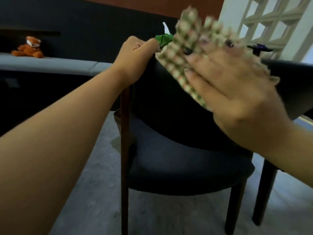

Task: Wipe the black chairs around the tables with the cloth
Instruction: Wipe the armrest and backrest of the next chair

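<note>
A black chair (pixel 177 163) with a dark padded seat and curved backrest fills the centre. My left hand (pixel 135 55) grips the top left corner of its backrest, above a dark wooden leg (pixel 125 150). My right hand (pixel 237 92) lies flat, fingers spread, pressing a bumpy pale checked cloth (pixel 189 41) against the top of the backrest. The cloth is blurred with motion and sticks up past my fingertips.
A dark table (pixel 291 78) stands right behind the chair, with a small black and purple thing (pixel 259 47) on it. A green leafy object (pixel 164 39) sits beyond my left hand. An orange plush toy (pixel 28 48) lies on a grey bench (pixel 50 63). A white lattice screen (pixel 271 19) stands at back right.
</note>
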Demonstrator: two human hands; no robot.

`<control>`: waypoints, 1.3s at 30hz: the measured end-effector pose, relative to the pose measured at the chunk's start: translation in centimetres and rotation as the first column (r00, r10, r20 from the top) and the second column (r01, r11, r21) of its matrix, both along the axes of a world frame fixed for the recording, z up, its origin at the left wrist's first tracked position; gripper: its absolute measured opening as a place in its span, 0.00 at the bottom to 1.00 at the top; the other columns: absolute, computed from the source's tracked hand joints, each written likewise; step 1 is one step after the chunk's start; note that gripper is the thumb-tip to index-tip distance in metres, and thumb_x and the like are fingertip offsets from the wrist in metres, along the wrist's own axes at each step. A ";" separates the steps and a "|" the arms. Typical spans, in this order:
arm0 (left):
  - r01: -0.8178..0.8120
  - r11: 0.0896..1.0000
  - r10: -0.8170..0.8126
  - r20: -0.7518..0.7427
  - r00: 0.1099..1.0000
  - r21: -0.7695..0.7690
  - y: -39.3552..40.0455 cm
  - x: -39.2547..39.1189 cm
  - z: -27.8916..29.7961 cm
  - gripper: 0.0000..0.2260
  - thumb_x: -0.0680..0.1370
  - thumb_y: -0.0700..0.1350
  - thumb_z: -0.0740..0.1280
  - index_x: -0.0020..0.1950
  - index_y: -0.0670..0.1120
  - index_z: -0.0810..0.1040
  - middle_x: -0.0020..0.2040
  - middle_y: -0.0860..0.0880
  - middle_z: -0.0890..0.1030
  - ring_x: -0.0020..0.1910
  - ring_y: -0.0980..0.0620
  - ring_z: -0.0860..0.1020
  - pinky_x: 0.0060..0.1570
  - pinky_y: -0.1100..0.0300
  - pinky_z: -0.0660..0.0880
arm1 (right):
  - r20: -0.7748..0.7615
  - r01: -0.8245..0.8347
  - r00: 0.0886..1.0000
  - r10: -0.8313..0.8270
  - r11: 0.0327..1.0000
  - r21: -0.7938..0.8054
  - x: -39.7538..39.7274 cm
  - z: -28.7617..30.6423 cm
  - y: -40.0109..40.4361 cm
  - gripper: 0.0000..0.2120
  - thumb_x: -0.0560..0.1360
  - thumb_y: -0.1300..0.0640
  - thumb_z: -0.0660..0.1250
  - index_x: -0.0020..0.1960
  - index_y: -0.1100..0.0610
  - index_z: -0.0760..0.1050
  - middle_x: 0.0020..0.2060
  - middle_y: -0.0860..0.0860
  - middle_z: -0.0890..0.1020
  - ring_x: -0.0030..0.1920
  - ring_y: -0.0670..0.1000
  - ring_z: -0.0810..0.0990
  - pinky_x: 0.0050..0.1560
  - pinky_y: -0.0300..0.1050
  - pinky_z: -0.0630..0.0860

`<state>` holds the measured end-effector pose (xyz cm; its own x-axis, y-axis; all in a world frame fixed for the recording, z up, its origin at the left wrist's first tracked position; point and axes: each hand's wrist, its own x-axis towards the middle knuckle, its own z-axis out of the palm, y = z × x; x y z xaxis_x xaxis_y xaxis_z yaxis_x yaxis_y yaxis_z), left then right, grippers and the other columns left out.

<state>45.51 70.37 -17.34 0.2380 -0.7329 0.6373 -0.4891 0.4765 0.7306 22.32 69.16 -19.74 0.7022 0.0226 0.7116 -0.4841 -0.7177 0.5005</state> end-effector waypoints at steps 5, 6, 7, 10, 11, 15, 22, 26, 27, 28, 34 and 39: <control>-0.100 0.987 0.096 0.033 0.995 0.123 0.8 -0.6 0.8 0.13 0.70 0.52 0.61 0.28 0.48 0.67 0.33 0.43 0.67 0.33 0.48 0.66 0.36 0.56 0.63 | -0.150 -0.198 0.974 0.168 0.956 -0.215 1.3 -6.2 -1.0 0.12 0.79 0.68 0.61 0.59 0.69 0.77 0.60 0.63 0.78 0.65 0.62 0.74 0.67 0.57 0.69; -0.119 0.982 0.113 0.044 0.993 0.147 1.0 -0.7 0.9 0.12 0.70 0.52 0.61 0.29 0.47 0.67 0.32 0.43 0.68 0.32 0.50 0.67 0.35 0.57 0.64 | -0.221 -0.200 0.963 0.155 0.960 -0.194 1.4 -7.7 -1.5 0.12 0.78 0.67 0.61 0.59 0.69 0.77 0.60 0.62 0.78 0.65 0.61 0.74 0.67 0.56 0.70; -0.142 0.977 0.136 0.045 0.990 0.161 1.1 -0.8 1.0 0.12 0.69 0.52 0.61 0.29 0.47 0.67 0.30 0.46 0.68 0.30 0.52 0.67 0.33 0.58 0.64 | -0.307 -0.184 0.944 0.122 0.966 -0.184 1.3 -9.1 -2.0 0.13 0.77 0.66 0.62 0.59 0.68 0.78 0.61 0.62 0.78 0.65 0.59 0.74 0.67 0.54 0.70; -0.174 0.969 0.170 0.035 0.985 0.177 1.4 -1.2 1.0 0.13 0.69 0.53 0.61 0.28 0.48 0.66 0.27 0.51 0.67 0.29 0.54 0.66 0.33 0.57 0.64 | -0.563 -0.117 0.825 -0.045 0.962 -0.248 0.9 -12.0 -2.9 0.17 0.73 0.58 0.70 0.60 0.63 0.79 0.62 0.59 0.78 0.65 0.56 0.75 0.68 0.50 0.69; -0.179 0.968 0.178 0.022 0.984 0.176 1.5 -1.4 0.9 0.13 0.69 0.53 0.61 0.27 0.48 0.65 0.26 0.52 0.66 0.29 0.53 0.66 0.33 0.57 0.63 | -0.616 -0.091 0.782 -0.088 0.963 -0.253 0.8 -12.4 -2.8 0.18 0.71 0.55 0.72 0.59 0.61 0.80 0.62 0.57 0.79 0.65 0.55 0.75 0.68 0.49 0.69; -0.219 0.961 0.223 -0.004 0.975 0.170 1.4 -1.7 1.1 0.15 0.74 0.49 0.61 0.28 0.48 0.63 0.24 0.54 0.64 0.26 0.55 0.64 0.31 0.57 0.62 | -0.483 -0.155 0.875 0.025 0.961 -0.231 0.8 -10.1 -1.4 0.13 0.76 0.59 0.66 0.58 0.61 0.81 0.60 0.58 0.80 0.64 0.56 0.76 0.67 0.51 0.70; -0.276 0.952 0.273 0.041 0.961 0.133 0.9 -1.7 0.8 0.16 0.82 0.37 0.59 0.35 0.49 0.65 0.23 0.61 0.74 0.26 0.67 0.72 0.33 0.73 0.70 | -0.030 -0.225 0.973 0.227 0.925 -0.306 0.9 0.2 -0.2 0.12 0.80 0.68 0.59 0.60 0.69 0.76 0.60 0.64 0.78 0.64 0.63 0.74 0.68 0.59 0.67; -0.144 0.969 0.156 -0.044 0.987 0.202 1.4 -1.5 1.1 0.16 0.76 0.44 0.62 0.28 0.49 0.72 0.24 0.55 0.73 0.24 0.63 0.72 0.28 0.69 0.69 | -0.319 -0.213 0.942 0.103 0.919 -0.331 0.9 -6.0 -1.3 0.14 0.78 0.66 0.58 0.57 0.65 0.80 0.59 0.61 0.80 0.64 0.60 0.76 0.66 0.55 0.71; -0.114 0.968 0.127 -0.043 0.991 0.224 1.5 -1.4 1.1 0.16 0.74 0.46 0.63 0.25 0.49 0.74 0.25 0.56 0.74 0.25 0.63 0.73 0.30 0.67 0.70 | -0.384 -0.195 0.921 0.058 0.924 -0.329 0.8 -7.4 -1.6 0.16 0.78 0.66 0.56 0.57 0.64 0.80 0.59 0.60 0.80 0.64 0.58 0.76 0.66 0.53 0.71; -0.102 0.964 0.115 -0.037 0.993 0.244 1.5 -1.3 1.1 0.17 0.73 0.48 0.63 0.23 0.50 0.75 0.25 0.56 0.75 0.26 0.63 0.74 0.32 0.64 0.70 | -0.421 -0.183 0.906 0.042 0.936 -0.300 0.7 -8.4 -1.8 0.17 0.79 0.66 0.54 0.58 0.63 0.80 0.60 0.59 0.80 0.64 0.57 0.76 0.66 0.51 0.71; -0.123 0.973 0.138 -0.063 0.988 0.197 0.8 -1.1 1.0 0.15 0.76 0.44 0.62 0.28 0.48 0.73 0.25 0.55 0.74 0.26 0.62 0.73 0.32 0.64 0.67 | -0.337 -0.262 0.924 0.181 0.941 -0.212 1.0 -5.3 -0.5 0.15 0.78 0.65 0.57 0.55 0.63 0.81 0.56 0.59 0.82 0.62 0.58 0.78 0.66 0.52 0.71; -0.129 0.971 0.195 -0.350 0.916 0.202 -0.1 -1.3 1.1 0.15 0.83 0.39 0.54 0.35 0.47 0.65 0.35 0.49 0.67 0.33 0.56 0.66 0.33 0.64 0.65 | -0.037 -0.297 0.954 0.298 0.915 -0.273 2.5 0.2 0.0 0.12 0.79 0.67 0.60 0.57 0.68 0.78 0.57 0.63 0.80 0.62 0.62 0.77 0.67 0.57 0.70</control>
<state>44.23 70.29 -16.27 0.5544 -0.7543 0.3518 -0.2330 0.2652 0.9356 24.86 69.13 -19.51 0.6296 0.4230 0.6517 -0.2726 -0.6653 0.6950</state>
